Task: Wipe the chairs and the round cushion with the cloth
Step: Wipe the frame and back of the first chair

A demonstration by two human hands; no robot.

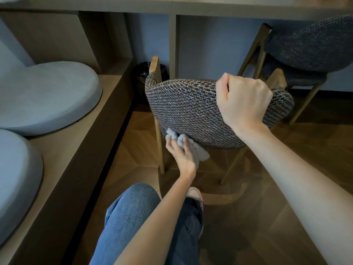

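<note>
Woven chair [191, 111] in the middle of the view, curved backrest turned toward the camera, standing on pale wooden legs on the herringbone floor [267, 188]. Pale grey cloth [198, 152] bunched against the lower left edge of the chair's backrest, touching the weave. Left hand [183, 155] gripping the cloth from below, fingers curled round its folds, thumb side toward the chair's left rear leg. Right hand [242, 100] clamped over the top rim of the chair's backrest toward its right end, fingers folded close together over the rim, fingertips hidden behind it, thumb tucked in on the near side.

Second chair [309, 46] in darker weave behind and to the right of the woven chair, tilted, apart from it. Round cushion [47, 96], grey-blue, left of the chair on a low wooden bench [80, 146]; another cushion [15, 178] of the same colour nearer the camera on that bench, overlapping the first in this view. Black bin [141, 73] just behind the chair's left post, under the desk [172, 4]. Below the chair, a knee [129, 217] in blue jeans and a light shoe [194, 194] on the floor.
</note>
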